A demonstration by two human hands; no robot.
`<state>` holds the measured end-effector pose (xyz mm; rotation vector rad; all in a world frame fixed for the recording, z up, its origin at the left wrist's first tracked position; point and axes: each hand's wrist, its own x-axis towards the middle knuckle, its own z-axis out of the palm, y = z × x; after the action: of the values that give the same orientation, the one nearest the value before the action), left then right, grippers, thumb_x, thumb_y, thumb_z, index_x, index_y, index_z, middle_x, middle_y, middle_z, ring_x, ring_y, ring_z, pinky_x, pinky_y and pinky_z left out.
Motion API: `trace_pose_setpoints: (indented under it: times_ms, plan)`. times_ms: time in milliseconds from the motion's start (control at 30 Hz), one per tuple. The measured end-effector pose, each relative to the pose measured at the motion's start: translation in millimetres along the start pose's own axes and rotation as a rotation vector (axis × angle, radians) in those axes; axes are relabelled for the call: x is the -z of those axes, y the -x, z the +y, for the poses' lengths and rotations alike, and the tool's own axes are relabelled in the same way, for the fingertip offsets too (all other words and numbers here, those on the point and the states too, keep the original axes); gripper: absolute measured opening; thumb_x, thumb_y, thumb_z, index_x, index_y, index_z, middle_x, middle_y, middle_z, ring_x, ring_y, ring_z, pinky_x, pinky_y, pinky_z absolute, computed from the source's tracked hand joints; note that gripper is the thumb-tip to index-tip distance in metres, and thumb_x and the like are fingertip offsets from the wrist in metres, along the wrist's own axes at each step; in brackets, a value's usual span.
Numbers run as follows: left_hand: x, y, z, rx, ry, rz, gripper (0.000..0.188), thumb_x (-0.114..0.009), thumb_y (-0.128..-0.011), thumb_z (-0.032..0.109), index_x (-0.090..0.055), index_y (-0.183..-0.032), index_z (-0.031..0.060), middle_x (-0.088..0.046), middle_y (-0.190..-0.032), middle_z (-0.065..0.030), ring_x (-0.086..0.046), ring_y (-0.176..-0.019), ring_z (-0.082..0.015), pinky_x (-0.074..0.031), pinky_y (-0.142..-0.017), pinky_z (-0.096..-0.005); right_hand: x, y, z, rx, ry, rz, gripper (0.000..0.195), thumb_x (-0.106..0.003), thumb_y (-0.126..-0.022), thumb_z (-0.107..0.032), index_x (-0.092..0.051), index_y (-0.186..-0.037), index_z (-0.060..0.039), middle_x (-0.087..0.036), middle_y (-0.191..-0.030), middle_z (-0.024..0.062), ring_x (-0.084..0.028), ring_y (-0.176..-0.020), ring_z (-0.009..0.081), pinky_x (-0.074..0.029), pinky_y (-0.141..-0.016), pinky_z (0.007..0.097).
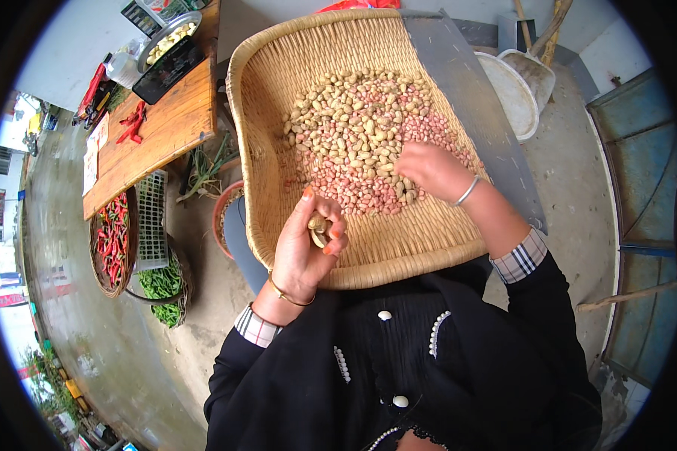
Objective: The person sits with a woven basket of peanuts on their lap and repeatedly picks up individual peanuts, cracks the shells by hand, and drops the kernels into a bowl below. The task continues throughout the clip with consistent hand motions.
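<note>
A woven winnowing basket (429, 231) lies before me, its near rim close to my lap. Unshelled peanuts (366, 129) are heaped in its middle, with pink shelled peanut kernels (366, 191) spread in front of them and to the right. My left hand (310, 237) is held palm up over the near left part of the basket, its fingers curled around peanut shells (319, 228). At the right edge of the heap, my right hand (431, 169) reaches down with bent fingers. Its fingertips are hidden, so whether it grips a peanut does not show.
A wooden table (169, 135) at left bears red chili peppers (131, 123), a phone (168, 70) and a metal bowl (146, 56). Below stand a basket of red chilies (113, 242), green peppers (161, 287) and a reddish basin (221, 225). A shovel (533, 73) leans at back right.
</note>
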<state>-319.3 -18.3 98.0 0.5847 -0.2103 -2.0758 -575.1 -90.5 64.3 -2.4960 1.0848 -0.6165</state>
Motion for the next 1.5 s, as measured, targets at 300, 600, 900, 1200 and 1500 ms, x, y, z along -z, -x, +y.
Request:
trace_pose_setpoints:
  times_ms: [300,600,900,1200,1500]
  plan:
    - [-4,3,6,-0.088,-0.145,0.148,0.015,-0.052,-0.089,0.017,-0.055,-0.096,0.0033,-0.052,-0.074,-0.0026,-0.043,-0.057,-0.01,-0.031,-0.043,-0.0184,-23,8,5,0.032,0.23,-0.275,0.01,-0.055,-0.076,-0.006,-0.057,-0.084,-0.0106,-0.05,-0.09,0.0071,-0.053,-0.086,0.0257,-0.044,-0.073,0.0364]
    - [-19,7,-7,-0.058,-0.633,0.163,0.033,-0.055,-0.088,0.012,-0.053,-0.121,0.0063,-0.05,-0.07,0.0042,-0.04,-0.052,-0.0024,-0.032,-0.044,-0.0159,-21,-4,-60,-0.316,-1.478,-0.191,0.038,-0.045,-0.093,-0.016,-0.038,-0.128,-0.0034,-0.057,-0.094,0.006,-0.055,-0.077,0.0108,-0.047,-0.069,0.025]
    - [-12,10,-9,-0.533,-1.295,0.08,0.015,-0.063,-0.08,0.006,-0.065,-0.094,0.0025,-0.06,-0.074,-0.0049,-0.055,-0.07,-0.0145,-0.045,-0.066,-0.0257,-19,-5,-99,-0.257,-1.06,-0.115,0.034,-0.052,-0.089,-0.009,-0.043,-0.122,-0.0027,-0.057,-0.079,0.0025,-0.051,-0.067,0.0063,-0.043,-0.061,0.0213]
    - [-20,12,-17,-0.787,-1.617,-0.007,0.015,-0.063,-0.078,0.003,-0.063,-0.093,0.0016,-0.056,-0.07,-0.0087,-0.054,-0.061,-0.0198,-0.045,-0.056,-0.0285,-22,-2,-112,-0.44,-1.242,-0.026,0.016,-0.046,-0.093,-0.021,-0.045,-0.101,-0.0069,-0.054,-0.073,0.0012,-0.048,-0.056,0.0037,-0.037,-0.045,0.0173]
    - [-17,11,-17,-0.773,-1.508,0.043,0.012,-0.061,-0.081,0.005,-0.063,-0.093,0.0004,-0.056,-0.066,-0.0086,-0.054,-0.06,-0.0196,-0.045,-0.057,-0.0282,-32,-3,-122,-0.578,-1.466,0.053,0.022,-0.036,-0.096,-0.026,-0.045,-0.102,-0.0069,-0.048,-0.065,0.0002,-0.04,-0.048,0.0039,-0.033,-0.042,0.0167]
